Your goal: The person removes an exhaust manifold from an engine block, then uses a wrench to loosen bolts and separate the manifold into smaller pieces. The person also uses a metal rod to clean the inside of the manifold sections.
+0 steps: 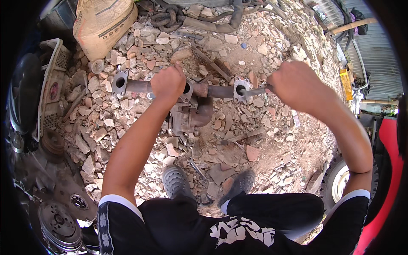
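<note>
A rusty exhaust manifold (219, 91) lies across the rubble in front of me, with flat grey flanges along it. My left hand (168, 85) is closed around its pipe, between the left flange (120, 83) and the middle flange (185, 91). Below the pipe, a curved branch joins a metal housing (182, 118). My right hand (293, 85) grips a flat metal tool (257, 90), perhaps a scraper or file; its kind is unclear. The blade's tip meets the face of the right flange (241, 86), by the round port.
Broken stone and tile cover the ground. A wooden-handled brush (212, 61) lies beyond the manifold, and a flat bar (242, 136) nearer me. Engine parts (59, 216) and a crate (53, 89) stand at left, a sack (104, 25) behind. At right is a wheel (340, 180).
</note>
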